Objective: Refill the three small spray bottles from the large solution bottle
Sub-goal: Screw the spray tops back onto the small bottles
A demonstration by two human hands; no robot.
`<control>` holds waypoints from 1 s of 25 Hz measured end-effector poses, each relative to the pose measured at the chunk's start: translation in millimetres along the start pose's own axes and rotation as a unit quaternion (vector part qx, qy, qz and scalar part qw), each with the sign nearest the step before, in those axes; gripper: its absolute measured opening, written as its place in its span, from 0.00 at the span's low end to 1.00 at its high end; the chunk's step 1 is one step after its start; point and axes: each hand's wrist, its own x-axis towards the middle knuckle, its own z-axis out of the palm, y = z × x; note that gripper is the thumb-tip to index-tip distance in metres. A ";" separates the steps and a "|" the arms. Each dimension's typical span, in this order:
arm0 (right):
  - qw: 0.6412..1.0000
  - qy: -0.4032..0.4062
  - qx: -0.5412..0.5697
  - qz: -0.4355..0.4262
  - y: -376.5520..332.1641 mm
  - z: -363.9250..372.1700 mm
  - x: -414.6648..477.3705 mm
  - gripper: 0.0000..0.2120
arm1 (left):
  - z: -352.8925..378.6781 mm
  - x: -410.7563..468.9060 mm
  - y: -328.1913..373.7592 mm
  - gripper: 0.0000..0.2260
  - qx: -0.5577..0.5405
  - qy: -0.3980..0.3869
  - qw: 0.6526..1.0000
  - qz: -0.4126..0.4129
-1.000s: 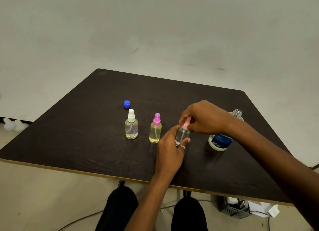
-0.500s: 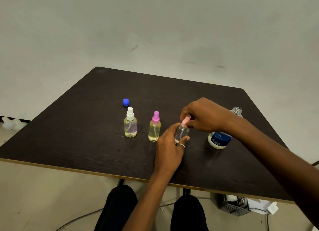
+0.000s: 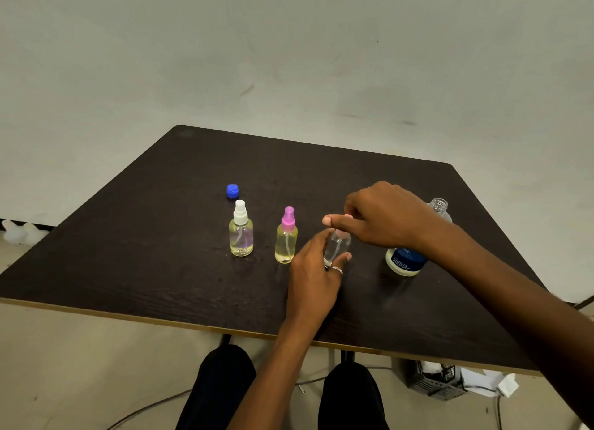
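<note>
Steadying the clear spray bottle upright on the desk.
The left hand is wrapping its grip round the bottle's body while the right hand is pinching its top; the large solution bottle is standing uncapped just beside, partly behind the right forearm.

Left hand round clear bottle (upright)
</note>
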 end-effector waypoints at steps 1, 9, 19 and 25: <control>0.999 -0.015 0.023 -0.019 1.1 -4.6 -0.6 0.26 | -0.1 0.1 0.1 0.18 -0.001 0.000 1.000 0.000; 0.991 -0.062 0.065 -0.104 1.2 -3.1 1.7 0.09 | -0.7 -0.6 1.5 0.19 -0.006 -0.001 1.000 -0.003; 0.999 0.007 -0.037 0.026 -3.4 12.0 2.0 0.28 | -0.5 -0.4 0.5 0.15 0.012 0.001 1.000 -0.007; 0.997 -0.021 0.063 -0.045 6.3 -1.5 -4.2 0.20 | -0.6 -0.1 0.1 0.19 -0.005 -0.004 1.000 -0.010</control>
